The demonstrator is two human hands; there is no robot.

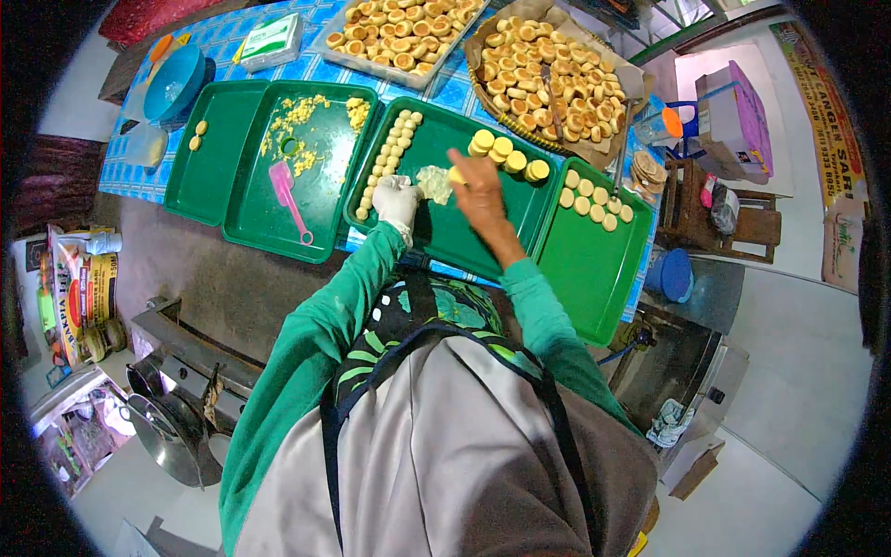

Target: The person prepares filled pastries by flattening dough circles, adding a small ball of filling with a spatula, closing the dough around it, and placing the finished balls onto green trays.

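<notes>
My left hand (pixel 396 201), in a white glove, is closed at the left side of a dark green tray (pixel 464 238). What it grips, if anything, is hidden. Beside it a thin, pale sheet of dough (pixel 433 184) lies flat on the tray. Over that sheet's right edge, my bare right hand (pixel 479 193) pinches a yellow disc (pixel 456 174), seen only in part. A column of small round dough balls (pixel 391 154) runs along the tray's left side. Short stacks of yellow discs (pixel 502 148) stand toward the back right.
On the left tray lie yellow crumbs (pixel 302 116), a green ring cutter (pixel 290 146) and a pink spatula (pixel 290 201). Pale flat cakes (pixel 584 187) rest in rows on the right tray (pixel 594 265). Browned cakes fill a round basket (pixel 506 119) and a clear tub (pixel 429 79) behind.
</notes>
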